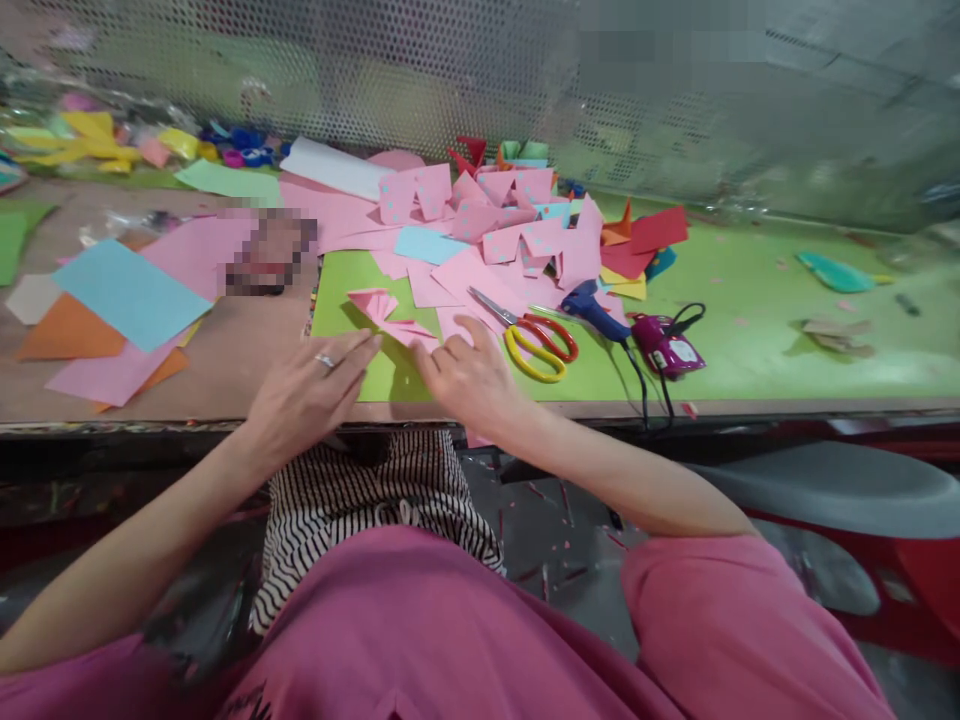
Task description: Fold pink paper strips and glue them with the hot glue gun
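A folded pink paper (391,316) lies on the green mat, its pleats standing up between my two hands. My left hand (316,378), with a ring on one finger, rests flat at its left near side, fingers stretched and lying together. At the paper's right end, my right hand (471,378) has its fingers curled, thumb and fingertips closed on the paper's edge. Just right of that hand lie scissors (537,345) with red and yellow handles. Beyond the hands is a heap of folded pink paper pieces (517,215) with blue dots.
A blue glue gun (598,308) and a purple corded device (667,346) lie at the right, cords over the table edge. Coloured sheets (135,290) spread at the left beside a blurred-out object (271,255). A perforated metal panel (420,70) stands behind. A grey stool (840,485) is below right.
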`<state>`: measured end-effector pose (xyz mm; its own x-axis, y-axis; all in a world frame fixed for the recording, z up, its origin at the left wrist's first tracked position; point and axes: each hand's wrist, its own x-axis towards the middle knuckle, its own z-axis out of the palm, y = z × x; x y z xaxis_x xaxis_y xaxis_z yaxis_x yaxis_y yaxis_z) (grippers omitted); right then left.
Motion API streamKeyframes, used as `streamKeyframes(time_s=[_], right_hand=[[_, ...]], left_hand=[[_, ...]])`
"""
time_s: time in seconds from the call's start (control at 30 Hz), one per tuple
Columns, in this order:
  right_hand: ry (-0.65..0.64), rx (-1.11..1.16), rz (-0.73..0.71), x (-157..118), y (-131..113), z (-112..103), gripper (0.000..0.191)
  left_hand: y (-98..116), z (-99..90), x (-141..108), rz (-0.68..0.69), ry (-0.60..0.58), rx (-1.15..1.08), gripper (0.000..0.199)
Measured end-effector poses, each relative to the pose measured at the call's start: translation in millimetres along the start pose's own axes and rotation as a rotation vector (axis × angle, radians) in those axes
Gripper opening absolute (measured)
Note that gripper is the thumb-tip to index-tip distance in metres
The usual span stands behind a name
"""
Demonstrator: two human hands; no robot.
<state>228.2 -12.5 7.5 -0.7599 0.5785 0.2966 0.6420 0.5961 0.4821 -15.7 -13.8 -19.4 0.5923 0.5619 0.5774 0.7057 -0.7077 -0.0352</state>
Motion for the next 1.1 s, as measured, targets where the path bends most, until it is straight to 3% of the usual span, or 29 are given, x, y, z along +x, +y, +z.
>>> streamKeyframes(time_s=[0.1, 0.2, 0.27, 0.37, 0.57, 0.63, 0.8, 0.93, 1.1], right_hand=[[-0.041, 0.184, -0.022, -4.3, -16.2, -8.2, 0.028], [-0.066, 0.418, 0.024, -11.9, -3.4, -8.8, 0.032], [-0.055, 0.436, 0.086, -17.7, 14.6, -3.7, 0.029], [-0.128, 0.466, 0.071, -23.9, 32.7, 7.3, 0.03], [-0.139, 0.647, -0.059, -26.0, 20.1, 14.7, 0.043], [-0.121, 0.66, -0.073, -26.2, 14.9, 15.6, 0.039], [-0.058, 0.652, -0.051, -26.7, 6.6, 20.0, 0.041], [-0.055, 0.666, -0.025, -28.4, 1.4, 17.1, 0.043], [-0.066, 0.754, -0.026, -31.0, 3.7, 13.7, 0.046]], left_hand=[[7.8, 18.9, 5.8, 0.065, -0.071, -0.066, 0.035], [3.9, 26.6, 2.6, 0.093, -0.083, -0.139, 0.034], [-1.9, 25.7, -0.2, 0.091, -0.112, -0.174, 0.036], [-10.0, 20.5, -1.5, 0.086, -0.17, -0.24, 0.037], [-6.4, 10.7, -8.9, 0.187, -0.242, -0.286, 0.067], [2.3, 9.2, -15.3, 0.209, -0.213, -0.196, 0.063], [26.8, 8.0, -24.5, 0.191, -0.007, -0.016, 0.042], [33.3, 7.0, -23.5, 0.195, 0.043, -0.023, 0.026], [30.5, 2.6, -21.4, 0.139, 0.136, -0.096, 0.021]])
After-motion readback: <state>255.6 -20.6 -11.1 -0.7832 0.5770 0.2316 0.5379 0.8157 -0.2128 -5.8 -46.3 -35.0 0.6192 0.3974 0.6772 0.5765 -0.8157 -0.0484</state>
